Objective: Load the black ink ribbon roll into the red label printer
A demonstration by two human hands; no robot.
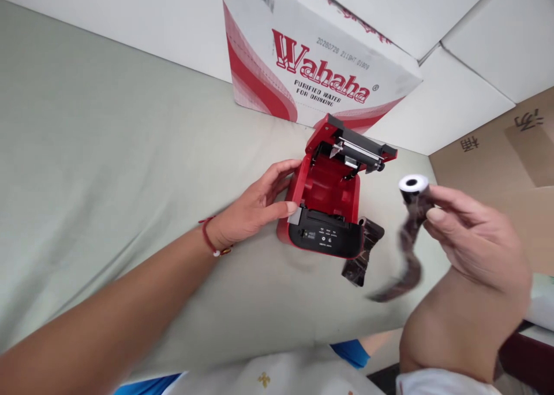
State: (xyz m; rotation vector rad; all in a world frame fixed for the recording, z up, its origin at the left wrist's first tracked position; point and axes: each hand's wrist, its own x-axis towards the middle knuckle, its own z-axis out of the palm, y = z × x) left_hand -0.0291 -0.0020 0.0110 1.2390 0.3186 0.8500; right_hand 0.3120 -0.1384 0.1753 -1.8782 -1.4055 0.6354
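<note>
A red and black receipt printer (324, 233) stands on the pale green cloth, its lid (352, 147) raised and the red paper bay (326, 190) bare inside. Around the printer's left side, my left hand (268, 202) grips the body, thumb at the front corner and fingers behind. Off to the right, my right hand (463, 228) pinches a small paper roll (414, 186) with a white end and dark core hole. From that roll a loose dark, patterned strip (409, 256) hangs down, blurred. Another dark patterned roll (367, 236) lies beside the printer with its end unrolled.
Behind the printer stands a white and red Wahaha water carton (320, 60) against white panels. A brown cardboard box (497, 153) is at the right. The cloth-covered surface (108, 153) stretches away to the left, with its front edge near my lap.
</note>
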